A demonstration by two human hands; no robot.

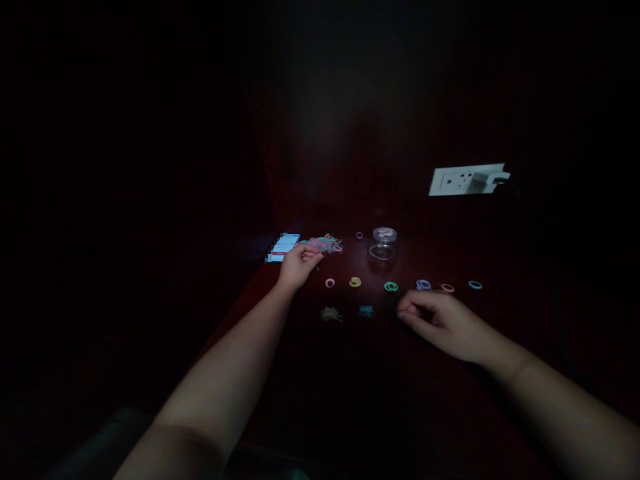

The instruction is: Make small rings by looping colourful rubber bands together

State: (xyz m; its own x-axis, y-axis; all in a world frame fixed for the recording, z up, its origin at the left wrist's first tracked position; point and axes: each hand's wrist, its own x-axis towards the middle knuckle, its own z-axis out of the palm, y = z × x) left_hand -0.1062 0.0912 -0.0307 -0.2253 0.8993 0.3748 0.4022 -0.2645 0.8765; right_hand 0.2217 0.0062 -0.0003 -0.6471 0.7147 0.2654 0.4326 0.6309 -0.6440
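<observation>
Touching band pile (324, 244) (left grip (299, 264) curled)

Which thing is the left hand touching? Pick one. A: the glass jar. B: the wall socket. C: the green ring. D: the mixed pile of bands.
D: the left hand has its fingertips at the edge of the pile of bands, beside the phone; the jar stands apart to its right.

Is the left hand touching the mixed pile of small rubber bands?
Touching. In the head view the left hand has its fingertips on the near edge of the pile of bands, with no gap visible, though the scene is very dim.
</observation>
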